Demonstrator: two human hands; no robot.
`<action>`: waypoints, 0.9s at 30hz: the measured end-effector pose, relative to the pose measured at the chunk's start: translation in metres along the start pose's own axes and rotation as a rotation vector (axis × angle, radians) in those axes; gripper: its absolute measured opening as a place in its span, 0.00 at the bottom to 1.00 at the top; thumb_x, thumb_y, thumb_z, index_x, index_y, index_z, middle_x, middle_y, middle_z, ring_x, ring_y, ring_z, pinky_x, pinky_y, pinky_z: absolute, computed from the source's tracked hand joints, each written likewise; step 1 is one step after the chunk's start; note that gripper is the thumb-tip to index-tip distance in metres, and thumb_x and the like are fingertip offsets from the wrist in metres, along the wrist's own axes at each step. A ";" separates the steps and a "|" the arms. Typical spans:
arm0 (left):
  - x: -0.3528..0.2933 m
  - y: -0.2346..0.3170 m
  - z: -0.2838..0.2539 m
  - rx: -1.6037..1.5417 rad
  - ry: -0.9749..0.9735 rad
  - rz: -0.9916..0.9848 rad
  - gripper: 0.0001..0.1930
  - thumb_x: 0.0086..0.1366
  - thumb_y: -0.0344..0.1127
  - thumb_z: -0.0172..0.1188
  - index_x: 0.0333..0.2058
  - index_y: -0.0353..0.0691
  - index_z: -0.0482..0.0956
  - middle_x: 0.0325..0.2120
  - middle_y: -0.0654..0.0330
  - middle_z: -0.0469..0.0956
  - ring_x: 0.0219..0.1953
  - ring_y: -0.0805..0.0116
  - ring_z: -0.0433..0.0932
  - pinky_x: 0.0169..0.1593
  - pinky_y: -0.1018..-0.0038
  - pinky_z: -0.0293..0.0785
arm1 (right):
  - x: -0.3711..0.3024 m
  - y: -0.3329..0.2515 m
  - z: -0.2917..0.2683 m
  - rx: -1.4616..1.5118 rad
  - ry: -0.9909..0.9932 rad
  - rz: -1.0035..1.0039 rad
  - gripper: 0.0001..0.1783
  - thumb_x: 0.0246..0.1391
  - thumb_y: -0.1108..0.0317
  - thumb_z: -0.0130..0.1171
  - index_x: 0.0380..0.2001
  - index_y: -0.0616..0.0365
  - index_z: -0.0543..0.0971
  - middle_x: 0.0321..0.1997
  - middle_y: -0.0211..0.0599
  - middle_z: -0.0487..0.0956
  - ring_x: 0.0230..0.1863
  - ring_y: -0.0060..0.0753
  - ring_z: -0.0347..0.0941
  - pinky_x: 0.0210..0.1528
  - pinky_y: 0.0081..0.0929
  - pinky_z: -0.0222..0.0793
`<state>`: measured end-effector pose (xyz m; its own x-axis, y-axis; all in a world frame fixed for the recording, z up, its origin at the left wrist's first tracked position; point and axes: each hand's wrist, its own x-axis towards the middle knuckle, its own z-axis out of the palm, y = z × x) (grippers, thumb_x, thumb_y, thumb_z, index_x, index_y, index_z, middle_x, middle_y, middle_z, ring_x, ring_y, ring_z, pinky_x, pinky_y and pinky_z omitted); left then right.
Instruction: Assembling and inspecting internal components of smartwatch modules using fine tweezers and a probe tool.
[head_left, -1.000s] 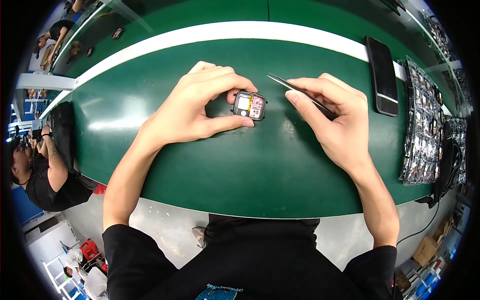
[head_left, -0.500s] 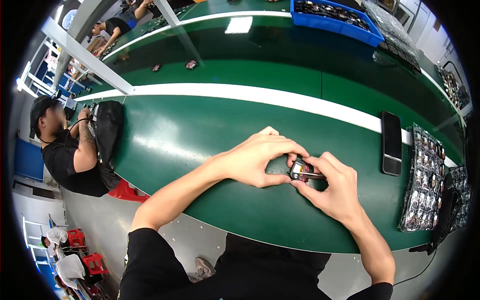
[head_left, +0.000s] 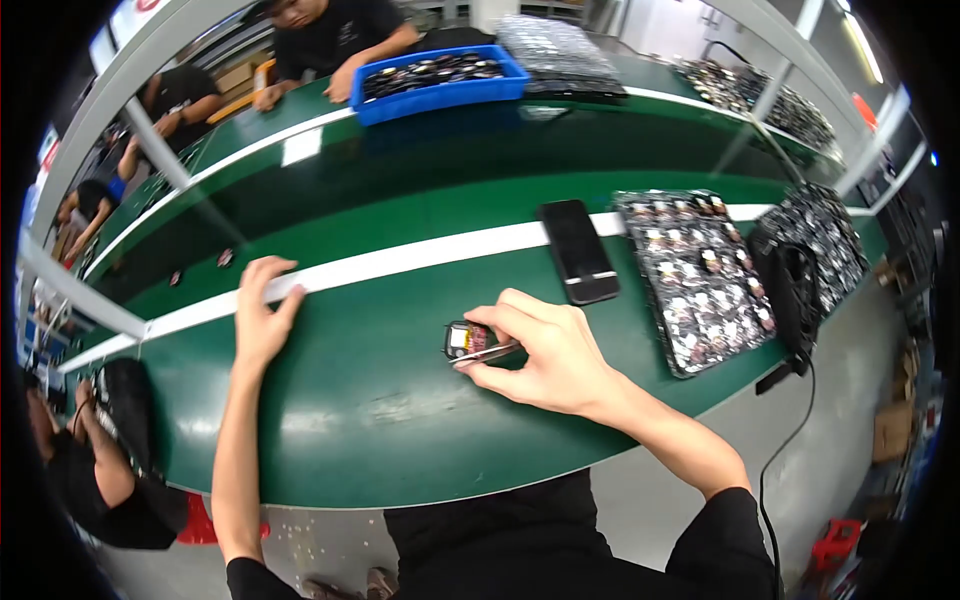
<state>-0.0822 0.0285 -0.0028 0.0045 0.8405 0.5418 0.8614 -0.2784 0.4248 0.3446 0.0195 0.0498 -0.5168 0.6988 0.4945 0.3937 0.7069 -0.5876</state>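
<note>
My right hand (head_left: 548, 358) is closed around a small dark watch-like module (head_left: 463, 339) and presses it to the green table (head_left: 380, 410). The same hand also pinches thin metal tweezers (head_left: 488, 353) lying just under the module. My left hand (head_left: 262, 312) is stretched out to the far left. Its fingers are spread flat, their tips on the white stripe (head_left: 400, 262), and it holds nothing. The two hands are well apart.
A black phone (head_left: 577, 250) lies beyond my right hand. A dark tray of several small modules (head_left: 700, 275) and a second tray (head_left: 815, 235) sit to the right. A blue bin (head_left: 440, 75) stands on the far bench, where other people sit. Another person sits at lower left.
My left hand has let go of the module and reached left to the white stripe. My right hand now holds the module and tweezers alone. The view has swung.
</note>
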 end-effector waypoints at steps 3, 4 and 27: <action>0.009 -0.072 -0.014 0.276 0.092 -0.076 0.24 0.69 0.36 0.73 0.62 0.40 0.83 0.63 0.50 0.80 0.67 0.46 0.77 0.72 0.57 0.72 | -0.002 0.018 -0.046 -0.134 0.063 0.091 0.23 0.51 0.57 0.80 0.47 0.58 0.88 0.36 0.34 0.83 0.33 0.39 0.84 0.36 0.38 0.79; 0.011 -0.097 -0.019 0.315 0.104 -0.152 0.26 0.71 0.39 0.72 0.65 0.41 0.80 0.65 0.50 0.80 0.68 0.47 0.76 0.72 0.57 0.71 | -0.002 0.026 -0.065 -0.187 0.124 0.130 0.22 0.51 0.56 0.81 0.46 0.58 0.89 0.34 0.35 0.83 0.33 0.39 0.84 0.37 0.38 0.79; -0.014 0.057 0.011 -0.197 -0.285 0.092 0.30 0.70 0.19 0.64 0.70 0.38 0.75 0.61 0.46 0.79 0.65 0.46 0.78 0.72 0.59 0.71 | -0.082 0.214 -0.230 -0.759 0.473 0.665 0.36 0.56 0.37 0.78 0.50 0.62 0.92 0.35 0.45 0.92 0.36 0.40 0.91 0.44 0.38 0.83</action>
<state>-0.0272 0.0065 0.0057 0.2427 0.8962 0.3715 0.7369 -0.4194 0.5302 0.6457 0.1385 0.0306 0.2482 0.8199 0.5159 0.9304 -0.0535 -0.3626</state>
